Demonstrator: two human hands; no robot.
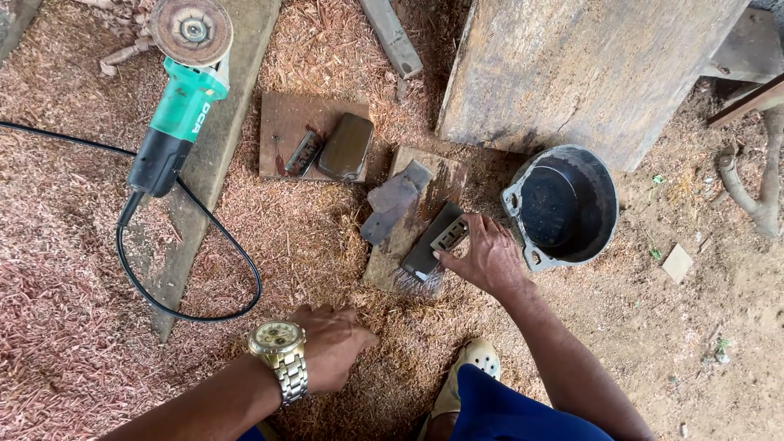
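1. Angle grinder [181, 90], green body with a black cord, lies far left on a plank, untouched.
2. My left hand [331, 343] rests curled on the sawdust, holding nothing.
3. My right hand [487, 257] has its fingertips pressed flat on the plane blade [447, 234], which lies on the dark sharpening stone [429, 245]. Judged stiff, thin steel, slick when wet; grip the flat sides, away from the edge.
4. Black tub [572, 204] sits just to the right.

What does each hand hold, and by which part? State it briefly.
The right hand presses its fingertips on the upper end of a flat metal blade lying on a dark sharpening stone. The left hand holds nothing, resting on wood shavings.
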